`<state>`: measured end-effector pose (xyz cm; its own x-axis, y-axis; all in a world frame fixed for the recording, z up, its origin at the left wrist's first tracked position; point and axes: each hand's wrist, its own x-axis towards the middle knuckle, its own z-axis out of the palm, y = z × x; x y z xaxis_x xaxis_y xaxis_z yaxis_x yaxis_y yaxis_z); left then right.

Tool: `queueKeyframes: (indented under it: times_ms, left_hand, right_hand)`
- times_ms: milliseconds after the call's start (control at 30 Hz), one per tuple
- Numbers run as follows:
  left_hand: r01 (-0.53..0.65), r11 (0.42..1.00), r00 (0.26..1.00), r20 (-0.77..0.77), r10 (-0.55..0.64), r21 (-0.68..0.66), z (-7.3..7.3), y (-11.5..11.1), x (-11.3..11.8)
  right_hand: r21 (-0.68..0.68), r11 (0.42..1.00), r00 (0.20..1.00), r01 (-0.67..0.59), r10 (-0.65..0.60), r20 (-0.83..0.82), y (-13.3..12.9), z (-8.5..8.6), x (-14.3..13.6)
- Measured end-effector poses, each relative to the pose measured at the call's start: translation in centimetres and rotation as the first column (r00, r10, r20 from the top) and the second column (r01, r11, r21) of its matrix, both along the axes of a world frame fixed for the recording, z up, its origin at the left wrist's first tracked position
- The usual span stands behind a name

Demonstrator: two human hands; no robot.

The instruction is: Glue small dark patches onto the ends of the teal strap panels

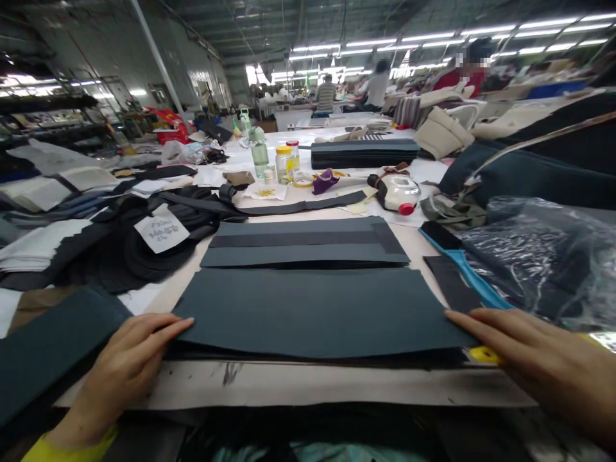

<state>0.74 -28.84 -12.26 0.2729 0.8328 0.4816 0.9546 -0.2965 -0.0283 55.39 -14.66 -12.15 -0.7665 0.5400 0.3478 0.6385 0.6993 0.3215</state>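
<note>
A dark blue-green fabric panel lies across the table in front of me, its near edge bowed slightly over darker layers. At its left end my left hand grips the edge, one finger stretched over the top. My right hand grips the opposite end near the front corner, its thumb side hidden. A small yellow object shows just under the right fingers. Directly behind the panel lies another stack of the same cloth, crossed by a black strip.
Black cloth pieces with a handwritten paper note are heaped at left. Clear plastic wrapping covers goods at right. Farther back stand a green bottle, a yellow-lidded jar and a white container with a red cap.
</note>
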Motion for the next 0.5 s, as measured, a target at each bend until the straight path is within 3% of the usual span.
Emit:
queueKeyframes:
  times_ms: [133,300,400,500]
  left_hand:
    - [-0.025,0.993,1.0,-0.011,0.024,-0.116,-1.6,-1.0,-0.6]
    - [-0.043,0.994,0.999,-0.028,0.04,-0.1,-0.6,-0.7,-0.1]
    - [-0.004,0.997,0.999,-0.045,0.001,-0.076,-0.3,-0.6,0.0]
    - [0.023,0.994,0.997,-0.074,-0.031,-0.111,-0.4,-0.8,-0.5]
  right_hand:
    - [0.018,1.0,0.996,-0.005,0.003,0.093,-0.4,-2.3,0.1]
    - [-0.061,0.998,0.995,0.023,-0.017,0.093,-0.1,-3.1,0.6]
    - [-0.082,0.997,0.997,0.012,-0.005,0.081,-0.1,-2.8,0.0]
    - [-0.058,0.997,0.997,-0.041,0.045,0.069,-0.5,-1.4,-1.1]
